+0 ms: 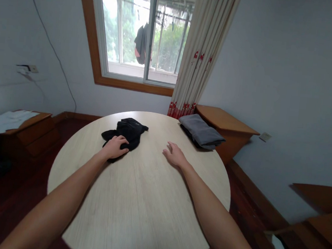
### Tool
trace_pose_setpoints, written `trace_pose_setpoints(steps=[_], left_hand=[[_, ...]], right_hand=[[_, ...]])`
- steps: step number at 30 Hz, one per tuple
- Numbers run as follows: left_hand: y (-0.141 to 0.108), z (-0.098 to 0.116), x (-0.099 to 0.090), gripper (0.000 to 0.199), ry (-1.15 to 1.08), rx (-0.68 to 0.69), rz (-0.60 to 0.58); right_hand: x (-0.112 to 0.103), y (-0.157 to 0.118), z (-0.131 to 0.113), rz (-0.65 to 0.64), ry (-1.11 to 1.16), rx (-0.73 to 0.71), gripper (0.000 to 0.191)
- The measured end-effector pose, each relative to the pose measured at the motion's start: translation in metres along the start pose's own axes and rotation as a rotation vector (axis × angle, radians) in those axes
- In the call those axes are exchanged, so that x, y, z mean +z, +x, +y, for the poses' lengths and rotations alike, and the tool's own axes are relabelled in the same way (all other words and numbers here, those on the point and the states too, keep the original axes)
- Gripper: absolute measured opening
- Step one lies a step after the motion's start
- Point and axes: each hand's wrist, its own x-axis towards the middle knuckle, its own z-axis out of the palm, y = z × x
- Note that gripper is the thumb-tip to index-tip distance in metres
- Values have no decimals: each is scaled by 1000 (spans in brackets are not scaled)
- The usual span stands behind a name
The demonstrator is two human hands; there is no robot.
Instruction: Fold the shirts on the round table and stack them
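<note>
Bare forearms (66,187) are reaching over round pale-wood table (134,211), left hand (114,148) curling on crumpled black cloth (129,130), whether pinching I cannot tell, right hand (176,155) spreading empty fingers, while already-folded grey cloth (202,132) is lying beyond.

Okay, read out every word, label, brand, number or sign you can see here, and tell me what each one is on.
No text can be read.
Black cloth on the table: a tiny pale mark, too small to tell whether it is lettering.
Folded grey cloth: no text visible.
Curtain: red pattern, no readable words.
</note>
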Motion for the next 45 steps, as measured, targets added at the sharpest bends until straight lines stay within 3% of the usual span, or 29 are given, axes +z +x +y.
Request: trace_pose_setpoints(steps=[3,6,10,15,19,22,25,29,32,35,37,38,40,42,45], left_hand=[[-3,17,-3,35,-243,239,-100],[-7,34,-7,36,-452,346,-235],[-9,44,-5,34,-446,254,-230],[-6,38,1,59,-359,103,-155],[-6,32,-9,38,-452,59,-136],[-10,22,-28,38,-702,-59,-126],[-13,1,-46,46,-973,-301,18],[-16,-44,-55,37,-1105,-589,493],[-18,-71,-52,37,-789,-764,727],[-20,-75,-48,46,-385,-784,807],[-18,-64,-43,44,-199,-653,778],[-16,-56,-39,40,-130,-552,720],[-9,-38,-28,37,-76,-331,543],[-1,-21,-14,40,-59,-160,355],[9,-5,0,47,-2,-96,141]], right_hand=[[1,2,6,89,114,-21,66],[-1,3,9,116,131,-80,66],[-7,5,11,60,86,-92,66],[-12,7,14,72,82,-67,59],[-15,6,16,85,111,113,60],[-25,5,20,11,232,219,60],[-42,4,28,2,359,236,52],[-64,3,42,173,279,235,38],[-68,3,47,295,133,240,34],[-64,4,48,218,105,141,22],[-59,5,47,91,167,80,18],[-57,6,46,39,201,74,25],[-51,6,44,-15,218,104,46],[-44,7,41,-17,161,149,54],[-34,9,35,49,96,193,28]])
